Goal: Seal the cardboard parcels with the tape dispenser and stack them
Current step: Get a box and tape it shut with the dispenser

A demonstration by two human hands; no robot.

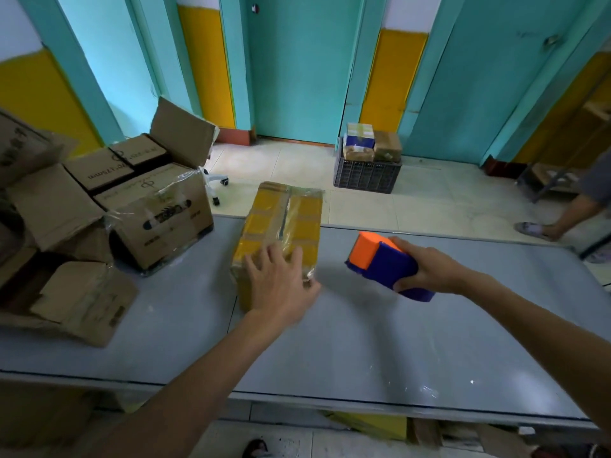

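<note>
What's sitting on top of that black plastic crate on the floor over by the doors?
The black crate carries a few taped parcels: brown ones and a blue-and-white one on top. Whether more lie deeper inside cannot be seen; the crate's walls and the upper parcels cover that.

Yellow, orange, blue on grey.

Yellow parcel (pixel 281 226), criss-crossed with glossy clear tape in a grid, brown cardboard showing along the centre seam. Tape dispenser (pixel 386 264) in two blocks: bright orange front, deep blue body. Pale grey table (pixel 363 342), dark-edged. Plain brown cartons (pixel 99 200) at left, printed in black lettering. Behind: black mesh crate (pixel 366 175) topped with brown and blue-and-white boxes, cream floor tiles (pixel 429 200), turquoise doors (pixel 297 67), mustard-yellow wall (pixel 393 77) under white.
</note>
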